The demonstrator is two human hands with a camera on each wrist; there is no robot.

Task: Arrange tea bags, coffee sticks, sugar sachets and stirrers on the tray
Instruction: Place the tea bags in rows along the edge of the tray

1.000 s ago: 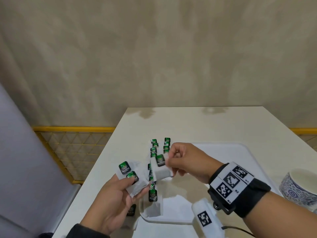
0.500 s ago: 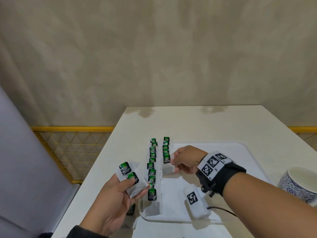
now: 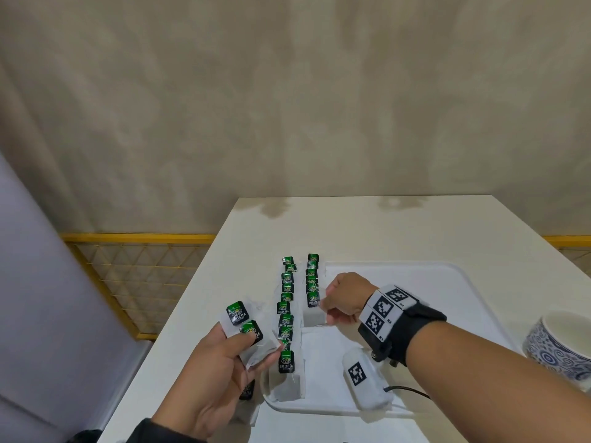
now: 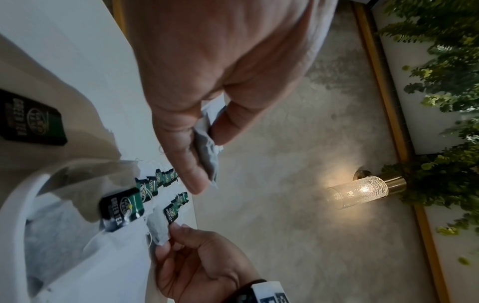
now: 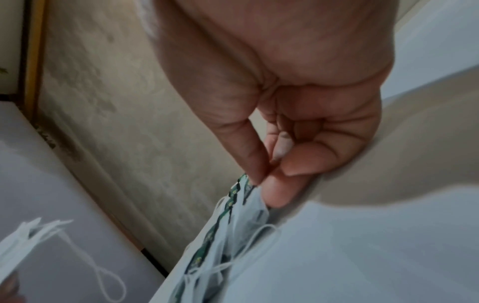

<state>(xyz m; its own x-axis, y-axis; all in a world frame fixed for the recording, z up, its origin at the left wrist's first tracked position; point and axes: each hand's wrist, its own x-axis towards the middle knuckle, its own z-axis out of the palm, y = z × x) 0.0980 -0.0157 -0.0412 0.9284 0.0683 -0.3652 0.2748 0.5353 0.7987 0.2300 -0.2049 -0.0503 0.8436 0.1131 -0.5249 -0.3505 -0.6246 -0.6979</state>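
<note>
My left hand (image 3: 243,350) hovers over the table's left side and holds two white tea bags with green tags (image 3: 244,321) between thumb and fingers; the left wrist view shows the thumb pressing the bags (image 4: 207,147). My right hand (image 3: 324,310) reaches over the white tray (image 3: 447,282) and pinches the edge of a tea bag (image 3: 313,311) that lies at the near end of the right row (image 3: 311,276). A longer left row of tea bags (image 3: 285,318) runs along the tray's left rim. In the right wrist view my thumb and forefinger meet on that bag (image 5: 249,207).
A blue-patterned cup (image 3: 559,346) stands at the table's right edge. A white pack with a black marker (image 3: 364,383) and its cable lie on the tray's near rim. One more tea bag (image 3: 247,391) lies on the table under my left hand. A yellow railing (image 3: 137,282) runs left of the table.
My right hand carried a tea bag from beside the left hand forward and down onto the near end of the right row. The left hand kept its two bags, almost still.
</note>
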